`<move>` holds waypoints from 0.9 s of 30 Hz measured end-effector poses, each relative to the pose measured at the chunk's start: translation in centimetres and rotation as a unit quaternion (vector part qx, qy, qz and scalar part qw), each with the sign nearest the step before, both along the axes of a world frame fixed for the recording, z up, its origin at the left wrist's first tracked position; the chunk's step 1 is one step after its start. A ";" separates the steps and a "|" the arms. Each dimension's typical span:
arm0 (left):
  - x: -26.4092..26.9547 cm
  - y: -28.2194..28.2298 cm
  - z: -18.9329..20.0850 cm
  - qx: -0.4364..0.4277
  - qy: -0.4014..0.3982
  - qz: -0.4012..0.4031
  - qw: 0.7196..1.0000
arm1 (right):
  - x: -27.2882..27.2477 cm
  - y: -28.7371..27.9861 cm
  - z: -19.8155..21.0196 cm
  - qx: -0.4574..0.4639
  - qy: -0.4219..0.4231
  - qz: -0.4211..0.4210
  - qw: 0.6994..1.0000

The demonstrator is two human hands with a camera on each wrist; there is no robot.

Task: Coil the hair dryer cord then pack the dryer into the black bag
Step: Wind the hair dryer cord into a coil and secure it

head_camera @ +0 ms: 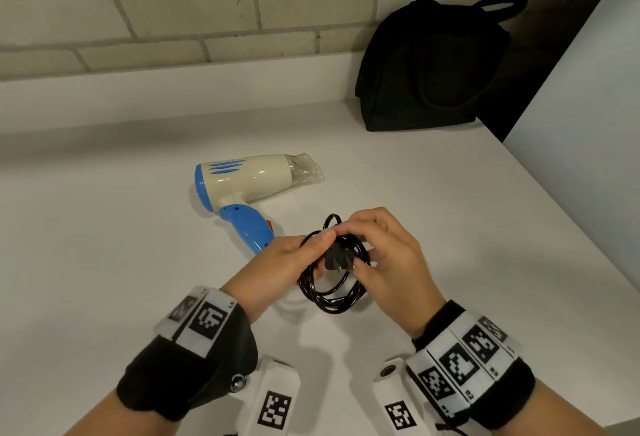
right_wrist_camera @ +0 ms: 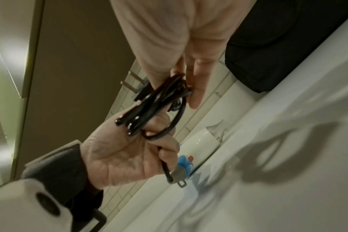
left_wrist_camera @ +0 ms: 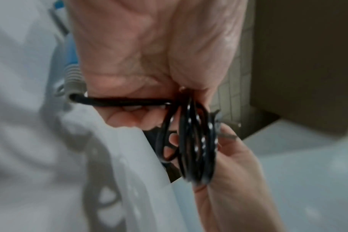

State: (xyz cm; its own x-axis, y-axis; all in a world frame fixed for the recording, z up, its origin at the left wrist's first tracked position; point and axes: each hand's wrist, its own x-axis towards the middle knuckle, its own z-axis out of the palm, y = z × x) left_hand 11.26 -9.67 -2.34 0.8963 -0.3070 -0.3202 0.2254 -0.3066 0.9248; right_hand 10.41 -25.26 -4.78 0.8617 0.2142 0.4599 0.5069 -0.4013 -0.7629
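Wrist bands (head_camera: pixel 204 321) with printed markers sit nearest the head camera, one on each forearm. Just past them, both hands meet over the white counter (head_camera: pixel 104 262), held above the surface. Left hand (head_camera: pixel 287 259): fingers curled around the coiled cord (head_camera: pixel 329 293), thumb pressed on top of the bundle. Loops hang below the hand as a rough black ring. Right hand (head_camera: pixel 388 259): fingers curled in, thumb and fingertips pinching the plug (head_camera: pixel 337 260) against the coil; other fingers touch the upper loops. Right wrist view shows the plug (right_wrist_camera: pixel 141 91) with its two prongs sticking out past the bundle, and the left hand (right_wrist_camera: pixel 125 150) palm-up with cord (right_wrist_camera: pixel 149 113) strands across its fingers. Left wrist view is blurred, but one cord (left_wrist_camera: pixel 193 141) strand runs taut from the coil back to the grey strain relief (left_wrist_camera: pixel 73 78) at the dryer handle. Cord is off the counter, between the two hands. Beyond the hands, the hair dryer (head_camera: pixel 249 182) lies on its side on the counter: blue handle pointing toward the hands, cream body, clear nozzle pointing right. Handle end is just beside the left hand. Farther back right, the black bag (head_camera: pixel 429 64) stands against the brick wall (head_camera: pixel 173 19), well apart from the dryer. Cannot tell whether the bag is zipped.
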 end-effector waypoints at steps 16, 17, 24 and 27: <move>-1.1 -0.9 -0.9 0.061 -0.165 -0.068 0.982 | 0.4 0.5 0.9 -0.050 0.118 -0.059 0.990; -1.0 -1.0 -1.0 0.086 -0.174 -0.063 0.979 | 0.4 0.6 1.1 -0.071 0.093 -0.058 0.991; -0.1 -1.8 -0.6 0.203 -0.217 -0.045 0.954 | 0.5 0.6 2.2 -0.185 -0.063 -0.014 0.981; 0.0 -2.2 0.5 0.249 -0.228 -0.087 0.937 | 0.2 0.8 2.2 -0.142 -0.049 0.035 0.988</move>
